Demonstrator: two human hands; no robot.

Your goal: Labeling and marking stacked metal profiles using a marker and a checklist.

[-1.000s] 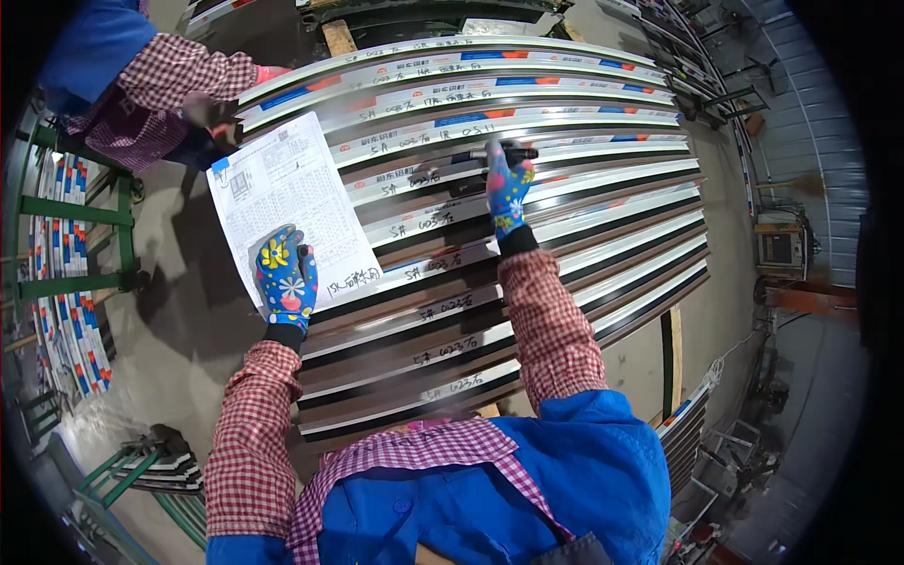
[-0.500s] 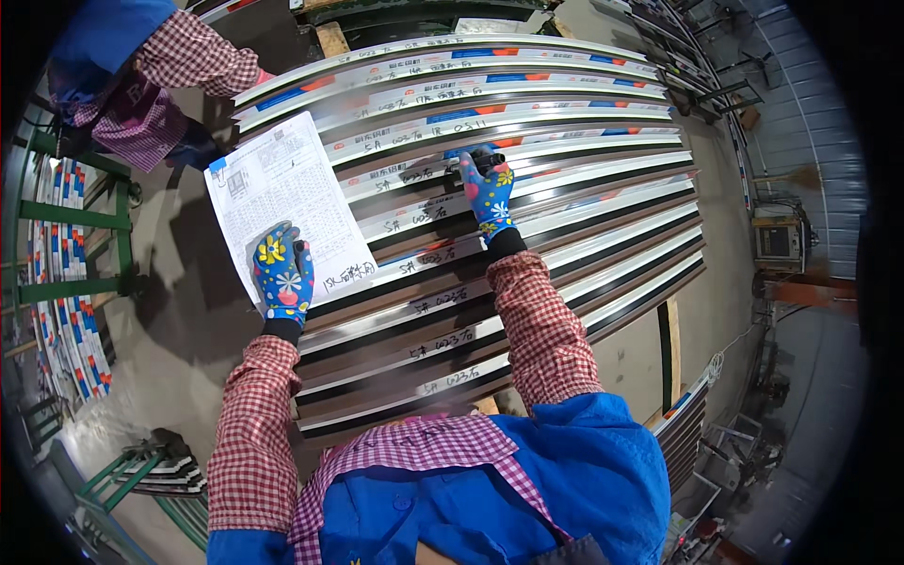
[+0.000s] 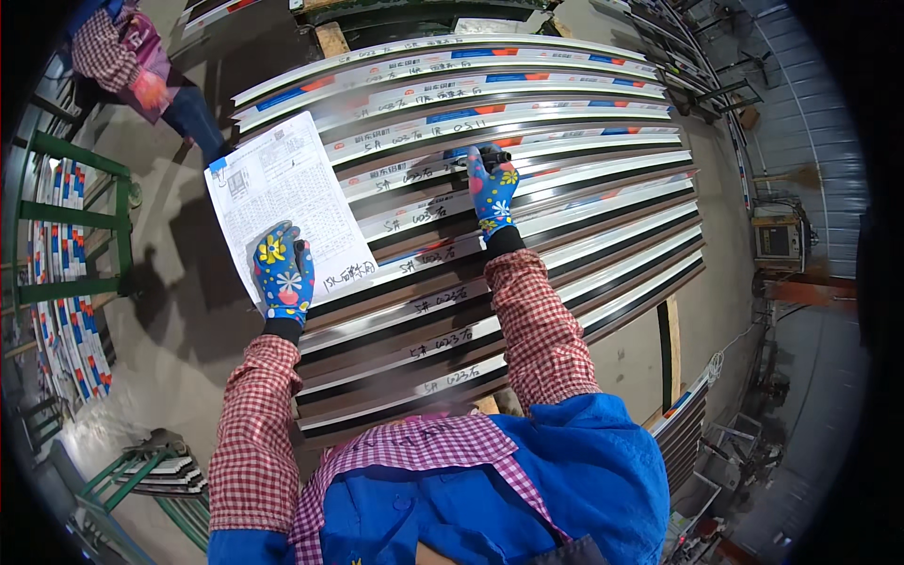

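Note:
My right hand [image 3: 493,193], in a blue flowered glove, is closed round a black marker pen [image 3: 501,157]. It sits over one of the long metal profiles [image 3: 621,137], beside handwritten marks on its pale face. A printed white sheet of paper [image 3: 311,202] lies slanted across the left ends of several profiles. My left hand [image 3: 282,278], in a matching glove, rests on its lower part with bunched fingers, holding it; the fingertips are partly hidden. A blue patch [image 3: 217,166] marks the sheet's upper left corner.
At the upper left stands another person [image 3: 118,61] in checked sleeves, a gloved hand [image 3: 151,89] lowered. Green racks [image 3: 80,219] holding profiles stand at the left. Dark and light bars [image 3: 669,353] support the stack near my right. Equipment [image 3: 780,240] lines the right side.
The other person has drawn back from the profiles' far left ends, bringing the hand down. My right hand has shifted slightly right with the marker pen. My left hand and the sheet stay put.

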